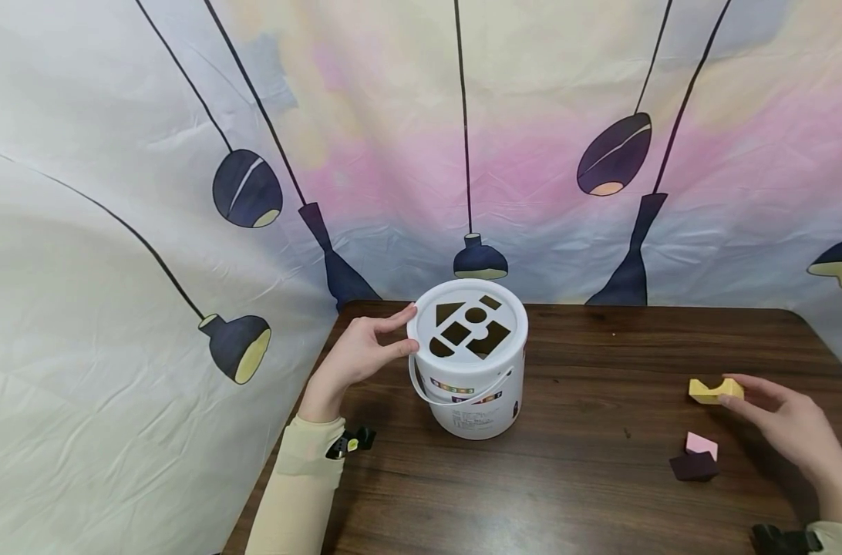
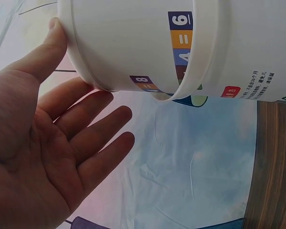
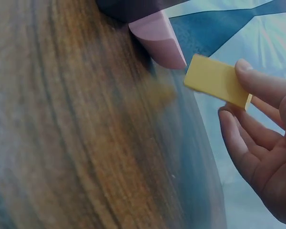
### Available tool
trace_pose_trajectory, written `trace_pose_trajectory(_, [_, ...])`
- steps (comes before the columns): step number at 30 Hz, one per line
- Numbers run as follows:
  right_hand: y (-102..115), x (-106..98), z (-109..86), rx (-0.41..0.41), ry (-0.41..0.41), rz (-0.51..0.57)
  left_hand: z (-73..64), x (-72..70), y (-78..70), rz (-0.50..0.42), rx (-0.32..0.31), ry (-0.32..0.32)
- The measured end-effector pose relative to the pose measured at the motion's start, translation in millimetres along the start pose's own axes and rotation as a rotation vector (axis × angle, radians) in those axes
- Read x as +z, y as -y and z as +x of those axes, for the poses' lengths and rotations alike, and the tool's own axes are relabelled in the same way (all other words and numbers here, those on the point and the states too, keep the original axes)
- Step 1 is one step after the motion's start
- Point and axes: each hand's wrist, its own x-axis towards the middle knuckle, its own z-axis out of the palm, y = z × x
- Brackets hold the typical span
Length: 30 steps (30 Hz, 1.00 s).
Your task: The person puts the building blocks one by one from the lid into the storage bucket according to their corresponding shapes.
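Observation:
A white bucket stands upright on the table, its lid cut with several shaped holes. My left hand touches the lid's left rim with thumb and index finger; in the left wrist view the other fingers spread beside the bucket wall. Far to the right, my right hand pinches a yellow block with a curved notch in its top, held by one end between thumb and fingers. Close by lie a pink block with a rounded side and a dark block, overlapping in the head view.
The dark wooden table reaches back to a hanging cloth printed with lamps. A white carrying handle hangs down the bucket's front. Black straps sit around both wrists.

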Motion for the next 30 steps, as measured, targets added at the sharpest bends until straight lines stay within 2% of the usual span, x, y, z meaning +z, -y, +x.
trace_pose_trajectory(11, [7.1,-2.4,-1.4,0.01,-0.044,-0.002,-0.5,0.2,1.1,-0.007,-0.01,-0.008])
trace_pose_trajectory(18, [14.7,-3.1,-2.6,-0.016,-0.037,0.038,-0.6,0.2,0.8,-0.01,-0.009,-0.013])
trace_pose_trajectory(30, [30.6,0.2,0.5,-0.07,-0.055,0.026,-0.6,0.2,0.1,-0.011,-0.005,-0.001])
